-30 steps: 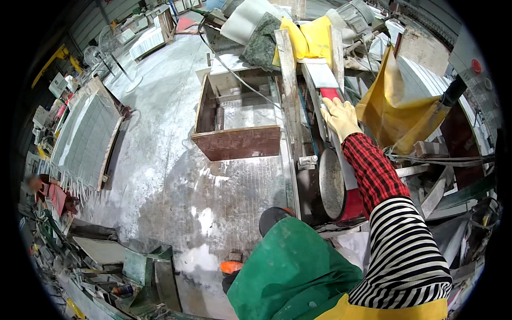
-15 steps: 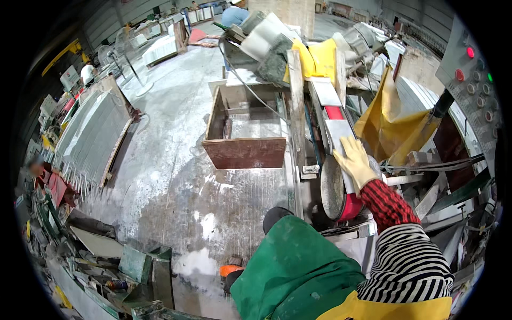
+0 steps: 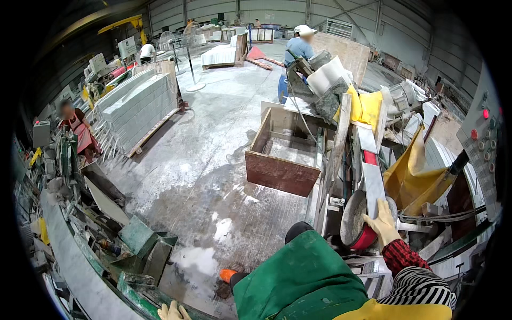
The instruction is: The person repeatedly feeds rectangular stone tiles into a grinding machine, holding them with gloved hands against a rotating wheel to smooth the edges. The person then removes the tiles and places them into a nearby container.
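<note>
My right hand (image 3: 382, 221), in a pale glove, rests with fingers spread at the near end of a light grey stone strip (image 3: 373, 181). The strip lies lengthwise on a narrow red conveyor belt (image 3: 370, 158). Ahead of it, past a short red gap, another pale strip (image 3: 367, 138) reaches toward a yellow cover (image 3: 368, 106). Beside my right hand is the belt's round end drum (image 3: 354, 218). My left hand (image 3: 173, 311), also gloved, shows only its fingers at the lower edge, slightly apart, near a green metal frame (image 3: 133, 293). No held thing shows there.
A brown open box (image 3: 282, 173) stands on the floor left of the conveyor. A control panel (image 3: 482, 138) with lit buttons and a hanging yellow sheet (image 3: 416, 176) are at right. Stacked slabs (image 3: 141, 109) and a long pale slab (image 3: 80, 261) lie left. Several people work farther off.
My view has swung left and up. The right hand has drawn back toward me along the strip, and my left hand has come into view at the lower edge.
</note>
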